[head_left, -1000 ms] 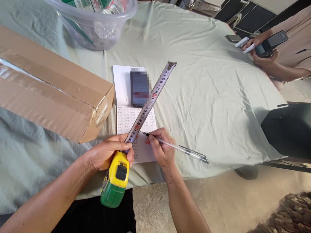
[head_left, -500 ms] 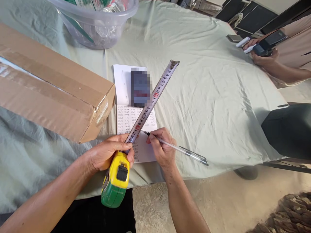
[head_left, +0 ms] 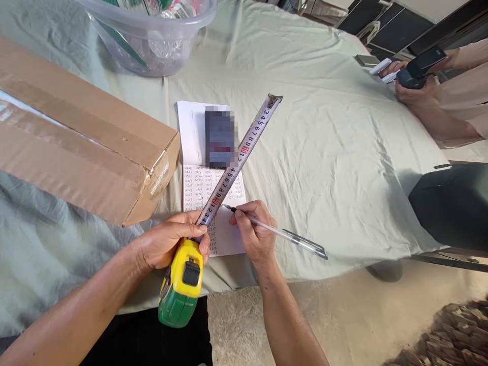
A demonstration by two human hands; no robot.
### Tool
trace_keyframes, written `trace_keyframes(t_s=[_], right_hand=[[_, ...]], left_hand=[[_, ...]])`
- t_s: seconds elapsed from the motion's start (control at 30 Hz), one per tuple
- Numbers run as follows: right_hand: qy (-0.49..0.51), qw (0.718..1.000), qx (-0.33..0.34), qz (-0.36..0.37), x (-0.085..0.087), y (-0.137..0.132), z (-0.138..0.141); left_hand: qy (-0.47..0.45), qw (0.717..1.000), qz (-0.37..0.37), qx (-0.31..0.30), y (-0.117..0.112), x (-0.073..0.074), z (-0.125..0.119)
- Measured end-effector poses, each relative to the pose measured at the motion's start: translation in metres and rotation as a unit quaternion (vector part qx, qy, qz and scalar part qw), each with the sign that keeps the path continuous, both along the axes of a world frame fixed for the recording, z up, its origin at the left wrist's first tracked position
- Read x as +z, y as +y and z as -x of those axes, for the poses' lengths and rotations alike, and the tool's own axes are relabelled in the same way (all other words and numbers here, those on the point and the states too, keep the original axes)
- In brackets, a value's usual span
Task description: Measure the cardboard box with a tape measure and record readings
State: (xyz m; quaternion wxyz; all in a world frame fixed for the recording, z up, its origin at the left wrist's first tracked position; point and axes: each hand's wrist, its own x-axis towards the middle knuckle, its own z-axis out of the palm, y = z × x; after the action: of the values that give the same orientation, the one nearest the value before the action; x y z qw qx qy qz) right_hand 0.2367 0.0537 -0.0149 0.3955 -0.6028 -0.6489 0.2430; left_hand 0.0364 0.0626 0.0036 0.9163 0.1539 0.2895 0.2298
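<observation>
The left hand (head_left: 168, 241) grasps the tape measure (head_left: 180, 292) close to where the blade (head_left: 253, 133) comes out: the thumb presses on top of the blade, and one fingertip shows at its right side. The other fingers are mostly hidden behind the case and the blade, so I cannot tell exactly how they are bent. The yellow and green case is near the table edge, above the dark clothing of the person. The blade runs obliquely over the notebook (head_left: 232, 241) and its metal end reaches past the paper, above the cloth (head_left: 324, 178). Some of its numbers are covered by the thumb.

The right hand (head_left: 254, 229) grasps a transparent pen (head_left: 287, 235) between thumb and fingers, near its point; the remaining fingers are folded and partly out of sight. The pen tip is just beside the blade, over the page, but whether it touches the paper I cannot tell. Small handwritten rows are partly covered by the blade and the left hand.

On the upper page, a dark object (head_left: 219, 140) is blurred into squares. The cardboard box (head_left: 84, 132) is cut by the left border, and the plastic basin (head_left: 152, 48) by the upper one. At right, another person's hands (head_left: 417, 94) hold a black device (head_left: 414, 73); this person is cut off by the border.
</observation>
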Motion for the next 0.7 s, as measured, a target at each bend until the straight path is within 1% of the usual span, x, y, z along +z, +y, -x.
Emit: trace_keyframes(t_s=[0.33,0.4,0.47,0.53,0.6,0.7], right_hand=[[0.002,1.0,0.005,-0.011,0.0,0.0,-0.001],[0.015,1.0,0.012,-0.008,-0.001,-0.001,-0.002],[0.052,0.999,0.011,-0.009,-0.004,-0.001,-0.003],[0.112,0.993,-0.02,-0.029,-0.006,-0.001,-0.005],[0.173,0.981,-0.074,-0.053,-0.009,0.001,-0.006],[0.227,0.964,-0.12,-0.064,-0.01,0.005,-0.006]], left_hand=[[0.003,1.0,0.002,0.004,0.0,0.001,0.0],[0.0,1.0,0.002,0.004,0.0,0.0,0.0],[0.003,1.0,0.004,0.006,-0.001,0.0,0.0],[0.012,1.0,0.004,0.008,-0.002,0.0,0.001],[0.019,1.0,-0.001,0.012,-0.003,0.0,0.001],[0.019,1.0,-0.014,0.019,-0.006,-0.001,0.001]])
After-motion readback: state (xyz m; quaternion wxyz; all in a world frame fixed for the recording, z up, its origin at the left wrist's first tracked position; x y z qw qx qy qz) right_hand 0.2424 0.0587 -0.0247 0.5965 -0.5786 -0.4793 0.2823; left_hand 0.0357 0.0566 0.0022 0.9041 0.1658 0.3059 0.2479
